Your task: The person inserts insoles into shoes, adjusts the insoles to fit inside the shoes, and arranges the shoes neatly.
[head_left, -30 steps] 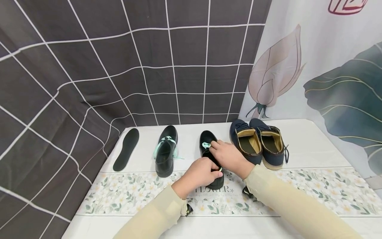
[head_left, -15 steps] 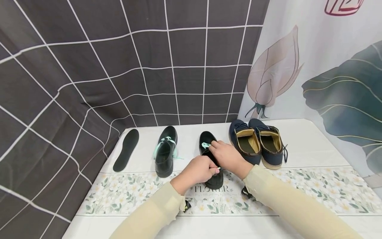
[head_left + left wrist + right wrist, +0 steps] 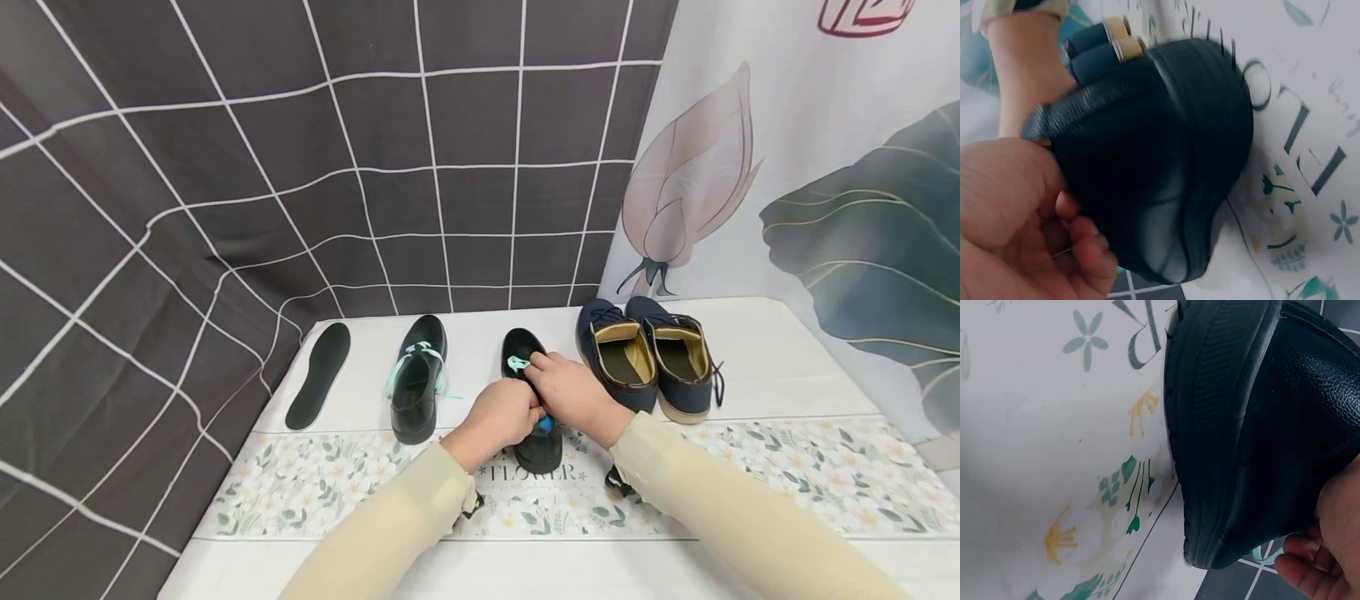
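A black leather shoe with mint-green laces stands in the middle of the surface, toe pointing away. My right hand grips it from the right side, near the laces. At the shoe's opening, my left hand has curled fingers and pinches the heel end of an insole, whose blue patch shows; the rest is hidden inside the shoe and under the hand. In the left wrist view, the left fingers sit beside the shoe's collar. The right wrist view has the right fingers against the shoe's upper.
A matching black shoe with loose mint-green laces stands to the left. Beyond it lies a black insole. Two navy shoes with tan linings stand close on the right. A dark gridded cloth rises behind the white floral surface.
My left hand has moved slightly forward and turned over the shoe's opening. A blue patch now shows where a pale edge was visible before. The right hand keeps its hold on the shoe.
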A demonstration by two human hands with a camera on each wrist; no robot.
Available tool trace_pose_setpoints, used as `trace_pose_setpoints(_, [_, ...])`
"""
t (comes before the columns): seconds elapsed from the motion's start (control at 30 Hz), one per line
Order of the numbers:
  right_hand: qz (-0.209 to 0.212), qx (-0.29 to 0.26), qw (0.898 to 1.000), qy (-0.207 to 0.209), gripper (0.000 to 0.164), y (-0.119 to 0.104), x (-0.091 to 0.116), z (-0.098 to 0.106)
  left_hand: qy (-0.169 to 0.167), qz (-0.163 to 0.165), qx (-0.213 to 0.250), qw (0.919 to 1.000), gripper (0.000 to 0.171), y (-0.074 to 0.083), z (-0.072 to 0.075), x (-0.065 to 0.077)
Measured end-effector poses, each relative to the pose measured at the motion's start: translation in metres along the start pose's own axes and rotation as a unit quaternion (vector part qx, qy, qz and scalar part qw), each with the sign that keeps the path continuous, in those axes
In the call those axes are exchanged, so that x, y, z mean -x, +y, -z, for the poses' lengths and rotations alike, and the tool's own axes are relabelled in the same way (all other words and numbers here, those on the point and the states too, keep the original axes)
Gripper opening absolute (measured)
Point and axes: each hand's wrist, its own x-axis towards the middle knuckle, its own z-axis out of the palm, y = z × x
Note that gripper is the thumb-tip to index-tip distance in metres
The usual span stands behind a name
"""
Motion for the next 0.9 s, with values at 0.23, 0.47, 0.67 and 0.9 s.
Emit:
trace_pose_setpoints(0.23, [-0.021, -0.012, 0.999, -0.021, 0.008, -0.001, 0.002, -0.001, -0.030, -0.033, 0.037, 0.9983, 0.028, -0.006, 0.001, 0.007])
trace_pose_setpoints(0.47, [-0.060, -0.039, 0.997, -0.024, 0.012, -0.001, 0.004, -0.002, -0.125, -0.031, 0.104, 0.9861, 0.050, -0.015, 0.005, 0.008])
trace_pose_setpoints(0.67, [-0.064, -0.039, 0.997, -0.017, 0.013, -0.001, 0.004, -0.001, -0.166, 0.011, 0.014, 0.9860, 0.054, -0.002, 0.006, 0.013])
trace_pose_setpoints(0.9, [-0.054, -0.033, 0.998, -0.020, 0.011, -0.001, 0.003, 0.000, -0.218, 0.041, -0.010, 0.9750, 0.050, 0.008, 0.013, 0.007])
